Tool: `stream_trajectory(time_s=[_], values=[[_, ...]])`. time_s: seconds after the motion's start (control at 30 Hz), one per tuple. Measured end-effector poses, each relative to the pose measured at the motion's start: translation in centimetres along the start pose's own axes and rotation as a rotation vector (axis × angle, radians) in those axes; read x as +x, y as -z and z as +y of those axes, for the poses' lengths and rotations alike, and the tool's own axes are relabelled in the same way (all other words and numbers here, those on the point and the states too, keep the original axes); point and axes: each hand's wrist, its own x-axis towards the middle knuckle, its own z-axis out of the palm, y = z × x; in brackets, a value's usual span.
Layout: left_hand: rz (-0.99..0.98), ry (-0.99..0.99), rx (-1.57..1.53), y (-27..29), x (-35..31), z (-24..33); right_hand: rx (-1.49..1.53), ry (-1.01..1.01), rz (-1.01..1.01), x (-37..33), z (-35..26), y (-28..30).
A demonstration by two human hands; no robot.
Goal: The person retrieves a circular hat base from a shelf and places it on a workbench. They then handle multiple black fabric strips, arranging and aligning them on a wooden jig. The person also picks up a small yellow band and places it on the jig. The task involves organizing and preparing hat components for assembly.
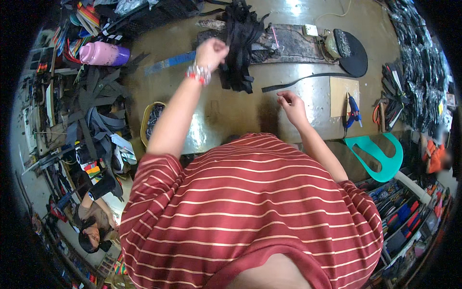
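My left hand (211,54) is at the left edge of a bundle of black fabric strips (237,48). Its fingers are curled in and pressed together; what they hold, if anything, cannot be made out. Beaded bracelets circle that wrist. My right hand (292,103) hovers over the table with loosely bent fingers apart and nothing between them. Just beyond it lies a long black strap (298,81), which curves right toward a round-ended black piece (355,55). Behind the strips stretches a worn, stained board (288,44) with a white box (310,30) on it.
A blue glue gun (353,111) rests by a tan square board (339,89), with orange-handled scissors (377,113) beside it. A teal curved plastic piece (385,151) overhangs the near right edge. Left are a pink-purple bottle (103,54) and yellow basket (146,120). Another person (94,224) sits lower left.
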Motion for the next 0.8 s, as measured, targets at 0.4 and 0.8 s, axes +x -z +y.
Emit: stream_trajectory(time_s=[0.4,0.8], values=[[-0.486,0.256,-0.334,-7.4,-13.2,-2.7,-0.915,0.509,0.251,4.5,0.8,3.4],[-0.303,0.311,-1.377,-12.9,-13.2,-1.8,-0.336,0.297,-0.235,1.3,-0.6,5.1]])
